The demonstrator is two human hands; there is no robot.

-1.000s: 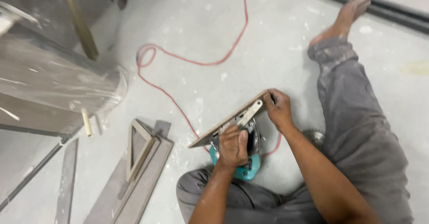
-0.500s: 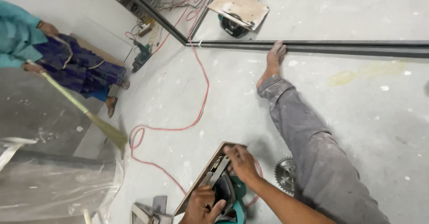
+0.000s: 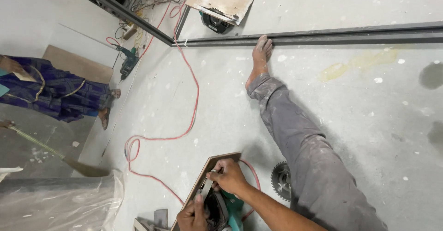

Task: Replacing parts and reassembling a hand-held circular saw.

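Observation:
I sit on a dusty concrete floor with one leg in grey trousers stretched out. A teal circular saw [image 3: 230, 210] lies upside down by my lap, fixed to a thin brown board [image 3: 212, 164]. My right hand [image 3: 229, 176] grips a flat metal tool [image 3: 206, 186] set at the saw's middle. My left hand [image 3: 194, 215] holds the saw body steady from below. A loose toothed saw blade [image 3: 280, 179] lies on the floor beside my thigh.
A red cord [image 3: 187, 92] loops across the floor. A second board-mounted saw [image 3: 220, 7] and a green drill [image 3: 128, 61] lie far off by a dark metal track [image 3: 323, 36]. Another person in blue cloth [image 3: 55, 95] sweeps with a broom [image 3: 69, 161] at left. Clear plastic sheeting [image 3: 55, 203] lies lower left.
The view has tilted up and away, so the saw and both hands now sit at the bottom edge. The hands keep their grip on the saw and tool.

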